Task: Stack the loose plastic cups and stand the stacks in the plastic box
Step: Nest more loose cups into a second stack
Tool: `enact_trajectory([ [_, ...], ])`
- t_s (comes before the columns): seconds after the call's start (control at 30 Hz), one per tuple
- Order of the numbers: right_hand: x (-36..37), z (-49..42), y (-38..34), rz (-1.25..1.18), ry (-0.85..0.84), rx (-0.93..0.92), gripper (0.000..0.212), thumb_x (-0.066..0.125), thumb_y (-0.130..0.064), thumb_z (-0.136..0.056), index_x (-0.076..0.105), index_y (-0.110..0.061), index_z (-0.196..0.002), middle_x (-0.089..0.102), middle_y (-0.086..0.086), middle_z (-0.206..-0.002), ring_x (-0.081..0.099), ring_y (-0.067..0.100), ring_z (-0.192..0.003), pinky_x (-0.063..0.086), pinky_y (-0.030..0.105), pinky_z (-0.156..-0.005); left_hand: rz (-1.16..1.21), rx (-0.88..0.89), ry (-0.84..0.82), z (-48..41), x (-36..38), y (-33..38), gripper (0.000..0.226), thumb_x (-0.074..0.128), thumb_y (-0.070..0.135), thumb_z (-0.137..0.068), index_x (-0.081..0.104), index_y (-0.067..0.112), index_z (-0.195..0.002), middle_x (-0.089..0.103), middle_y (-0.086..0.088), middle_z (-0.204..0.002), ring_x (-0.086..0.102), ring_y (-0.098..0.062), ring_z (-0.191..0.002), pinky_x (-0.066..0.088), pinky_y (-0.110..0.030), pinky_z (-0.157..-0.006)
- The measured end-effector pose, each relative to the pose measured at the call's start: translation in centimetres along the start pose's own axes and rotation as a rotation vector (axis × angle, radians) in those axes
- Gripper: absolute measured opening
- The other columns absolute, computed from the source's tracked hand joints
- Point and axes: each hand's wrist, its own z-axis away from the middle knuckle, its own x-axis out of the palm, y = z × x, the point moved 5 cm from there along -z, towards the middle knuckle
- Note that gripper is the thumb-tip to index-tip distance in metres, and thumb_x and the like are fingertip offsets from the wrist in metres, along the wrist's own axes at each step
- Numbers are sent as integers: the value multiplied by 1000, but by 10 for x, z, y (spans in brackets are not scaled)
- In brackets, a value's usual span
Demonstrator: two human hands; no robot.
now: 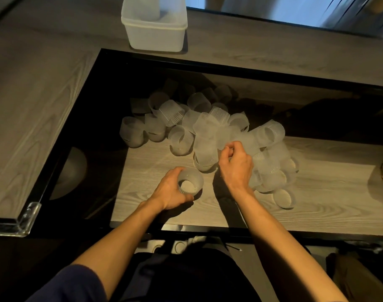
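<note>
**A:** Where do we find the cup (190, 183) against the fingers?

**B:** We see it upright, mouth up, on the pale wood-grain surface inside the dark frame (94, 136). The left hand (170, 191) grips it from its left side. The fingers curl round the far wall and the thumb wraps the near side by the base. The cup's right side shows bare.

**A:** And the right hand (236, 165)?

**B:** It sits just right of that cup, at the near edge of the heap of cups (208, 127). Its fingers are curled, and thumb and forefinger draw together against a frosted cup there. We cannot tell whether a rim is actually caught between them.

**A:** How does the heap lie?

**B:** We see the ribbed, translucent cups tumbled on their sides and at angles. They touch one another and spread from the left of the frame round to the right of the right wrist.

**A:** And the plastic box (155, 33)?

**B:** It stands on the wooden tabletop (33, 101) beyond the frame, well apart from both hands. We make out a tall frosted column (146, 7) standing inside it, toward its left.
</note>
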Motion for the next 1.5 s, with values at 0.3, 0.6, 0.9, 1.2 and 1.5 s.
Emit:
enact_trajectory([
  [0.3, 23, 76, -16, 37, -406, -408, 20, 41, -27, -101, 58, -17, -100, 52, 1, -89, 52, 20, -74, 48, 44, -63, 100, 14, 110, -1, -15, 15, 63, 94, 16, -58, 56, 22, -108, 62, 9, -99, 64, -10, -93, 57, -29, -76],
  [0.6, 40, 69, -10, 253, -603, -425, 18, 41, -27, -100, 57, -17, -100, 56, 4, -91, 55, 24, -86, 46, 39, -74, 123, 0, 107, 4, -18, 15, 75, 93, 14, -66, 55, 11, -131, 45, 21, -100, 55, -1, -93, 41, -5, -71],
  [0.9, 33, 20, -23, 7, -457, -261, 27, 50, -16, -104, 59, -12, -129, 65, 1, -68, 63, 15, -61, 52, 33, -64, 135, -91, 121, -1, -31, -7, 86, 92, 14, -66, 47, 15, -139, 53, 1, -125, 53, -17, -115, 45, -20, -85],
  [1.2, 56, -58, -16, -3, -368, 102, 48, 58, -27, -102, 49, -27, -149, 68, -2, -80, 69, 18, -72, 55, 26, -74, 283, -149, 84, 0, -27, -24, 84, 91, 16, -72, 42, 26, -140, 57, 6, -124, 55, -17, -119, 47, -36, -104],
  [1.5, 29, -44, -66, -259, -239, -118, 13, 60, -20, -101, 72, -20, -108, 64, 0, -76, 57, 5, -67, 46, 16, -65, 328, -120, 71, -2, -27, -30, 79, 92, 12, -70, 46, 34, -132, 59, 14, -119, 57, -12, -114, 49, -31, -98],
])
